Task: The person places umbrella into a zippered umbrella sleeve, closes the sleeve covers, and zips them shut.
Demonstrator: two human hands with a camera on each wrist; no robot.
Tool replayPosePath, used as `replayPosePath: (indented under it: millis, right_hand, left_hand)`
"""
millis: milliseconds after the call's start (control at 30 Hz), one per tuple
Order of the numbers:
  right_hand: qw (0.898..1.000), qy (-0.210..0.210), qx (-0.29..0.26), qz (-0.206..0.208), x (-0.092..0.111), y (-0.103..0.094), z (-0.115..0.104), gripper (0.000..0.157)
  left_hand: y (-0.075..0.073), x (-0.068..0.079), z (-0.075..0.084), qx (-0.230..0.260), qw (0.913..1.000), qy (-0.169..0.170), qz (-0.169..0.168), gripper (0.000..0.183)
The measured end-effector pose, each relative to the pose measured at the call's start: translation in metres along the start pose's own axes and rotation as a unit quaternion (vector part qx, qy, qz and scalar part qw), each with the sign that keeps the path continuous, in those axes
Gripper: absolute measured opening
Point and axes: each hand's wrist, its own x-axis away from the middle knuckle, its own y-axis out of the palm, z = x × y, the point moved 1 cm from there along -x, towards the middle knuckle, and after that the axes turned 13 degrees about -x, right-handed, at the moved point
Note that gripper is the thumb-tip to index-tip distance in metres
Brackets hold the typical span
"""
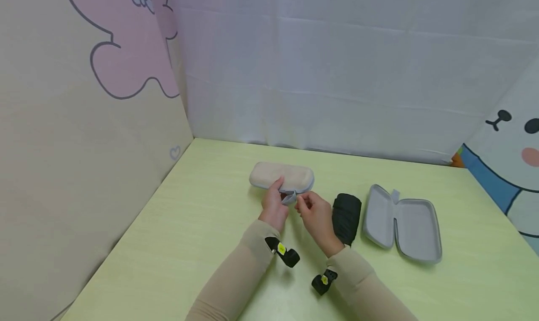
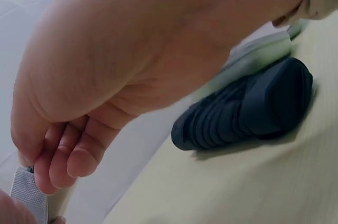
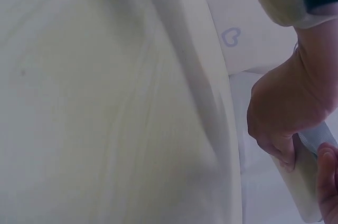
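A cream case [image 1: 281,175] with a grey-blue edge is held by my left hand [image 1: 275,206], its thumb across the near side. A grey fabric strap [image 1: 289,198] hangs at the case's near right end. My right hand [image 1: 317,220] pinches at this strap with thumb and curled fingers. In the left wrist view, the right hand [image 2: 121,65] fills the top, its fingertips at the upper end of the strap [image 2: 30,195], where a small dark bit shows. In the right wrist view, the left hand [image 3: 288,97] grips the case [image 3: 301,182].
A folded black umbrella [image 1: 346,218] lies just right of my right hand. Beyond it a grey case [image 1: 417,229] lies unfolded in two halves on the pale yellow table [image 1: 202,194]. A white cloth wall [image 1: 337,77] closes off the back, and a printed wall [image 1: 63,148] stands left.
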Motion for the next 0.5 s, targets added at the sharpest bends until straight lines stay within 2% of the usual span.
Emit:
replayPosePath:
  millis: [200, 333, 400, 500]
  right_hand:
    - [0.999, 0.024, -0.008, -0.019, 0.002, -0.002, 0.004, 0.012]
    - [0.999, 0.04, -0.022, -0.03, -0.001, -0.008, 0.005, 0.012]
    - [0.998, 0.051, -0.025, -0.021, -0.004, -0.012, 0.006, 0.014]
    - [0.997, 0.074, -0.032, -0.002, -0.006, -0.019, 0.008, 0.016]
  left_hand:
    - [-0.006, -0.002, -0.001, -0.035, 0.9992, -0.015, 0.013, 0.03]
    - [-0.009, -0.007, 0.005, -0.079, 0.9967, -0.01, 0.015, 0.029]
    - [-0.012, -0.009, 0.009, -0.124, 0.9922, -0.003, 0.005, 0.031]
    - [-0.016, -0.013, 0.017, -0.198, 0.9801, 0.007, -0.014, 0.034]
